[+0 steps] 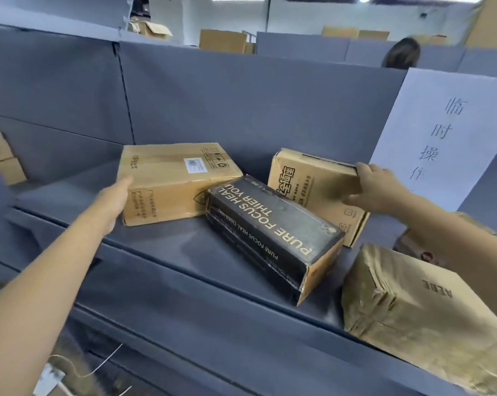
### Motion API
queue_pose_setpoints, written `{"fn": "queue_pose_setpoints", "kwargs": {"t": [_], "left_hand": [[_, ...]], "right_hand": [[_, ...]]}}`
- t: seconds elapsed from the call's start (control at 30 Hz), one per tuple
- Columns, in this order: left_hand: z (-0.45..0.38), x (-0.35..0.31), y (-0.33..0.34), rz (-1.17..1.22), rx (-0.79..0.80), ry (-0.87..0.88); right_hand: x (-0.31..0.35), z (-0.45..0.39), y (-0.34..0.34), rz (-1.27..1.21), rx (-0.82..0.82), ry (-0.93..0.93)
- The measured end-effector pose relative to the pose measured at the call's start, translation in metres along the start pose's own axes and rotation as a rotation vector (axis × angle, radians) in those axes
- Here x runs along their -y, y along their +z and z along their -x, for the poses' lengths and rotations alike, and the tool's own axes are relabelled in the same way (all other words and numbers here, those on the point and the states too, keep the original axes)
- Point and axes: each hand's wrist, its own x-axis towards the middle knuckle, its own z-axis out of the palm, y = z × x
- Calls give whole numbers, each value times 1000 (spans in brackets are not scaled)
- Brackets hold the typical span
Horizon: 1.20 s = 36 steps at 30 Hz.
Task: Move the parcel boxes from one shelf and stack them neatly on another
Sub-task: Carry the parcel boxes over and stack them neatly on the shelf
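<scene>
On the grey shelf (161,252) lie several parcel boxes. A brown box with a white label (176,178) sits at the back left; my left hand (114,198) lies flat against its left side with straight fingers. A black box printed "PURE FOCUS" (270,238) leans between that one and a tilted brown box with dark print (313,190) at the back right. My right hand (376,188) grips that tilted box at its right end, fingers over the top edge, thumb on its front face. A taped brown box (419,310) rests at the front right.
A white paper sign with characters (441,132) hangs on the right divider. Grey back panels (241,104) close the shelf behind. Another small box (416,244) peeks out under my right forearm. Cardboard pieces (1,155) sit at far left. A person's head (401,54) shows beyond the partition.
</scene>
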Motion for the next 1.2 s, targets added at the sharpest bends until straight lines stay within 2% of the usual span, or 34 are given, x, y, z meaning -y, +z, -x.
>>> {"fn": "queue_pose_setpoints", "kwargs": {"t": [0.1,0.2,0.3,0.4,0.53,0.63,0.73,0.83,1.03,1.2], "left_hand": [[-10,10,0,46,23,-31],[-20,15,0,218,7,-74],[-10,0,2,350,61,-149],[-7,-8,6,362,87,-255],[13,-14,20,330,128,-283],[27,-19,30,332,164,-252],[32,-24,27,395,117,-197],[37,-36,14,491,85,-121],[55,-66,0,617,170,33],[87,-75,16,612,193,133]], "right_hand": [[-1,1,4,43,-11,-13],[-3,0,8,63,-46,-29],[-3,-1,11,53,-69,-31],[0,2,12,51,-84,-13],[4,7,14,7,-137,1],[4,11,14,-47,-143,15],[0,13,9,-123,-190,27],[-6,18,1,-228,-291,40],[-12,31,-14,-529,-460,129],[-19,59,-28,-568,-585,204]]}}
